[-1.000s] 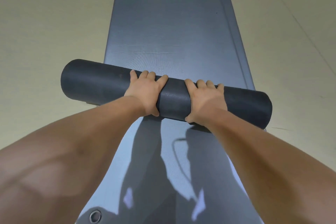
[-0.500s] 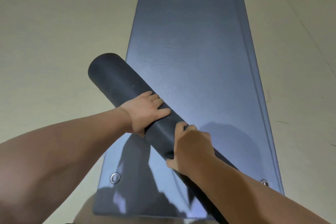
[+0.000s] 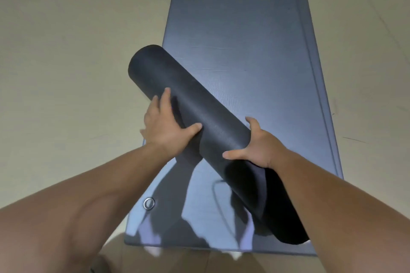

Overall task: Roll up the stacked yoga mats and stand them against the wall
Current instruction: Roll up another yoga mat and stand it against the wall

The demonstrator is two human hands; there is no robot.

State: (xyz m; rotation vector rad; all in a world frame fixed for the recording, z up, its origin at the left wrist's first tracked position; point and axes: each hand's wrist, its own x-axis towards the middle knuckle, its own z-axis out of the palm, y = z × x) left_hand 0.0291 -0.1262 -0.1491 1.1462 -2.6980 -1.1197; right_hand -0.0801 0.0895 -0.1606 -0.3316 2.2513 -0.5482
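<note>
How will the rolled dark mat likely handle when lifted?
Probably fairly stiff: the rolled mat spans straight between left hand and right hand. Being round, it likely rolls if laid down. No strap shows, so it may unroll.

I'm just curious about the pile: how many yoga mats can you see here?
3: a rolled mat held up diagonally, a flat mat spread beneath it, and a lower mat whose edge shows along its right side. More may be hidden underneath.

Dark rolled mat [image 3: 199,104] slanted above flat blue-grey mats [image 3: 255,40] stacked on floor
</note>
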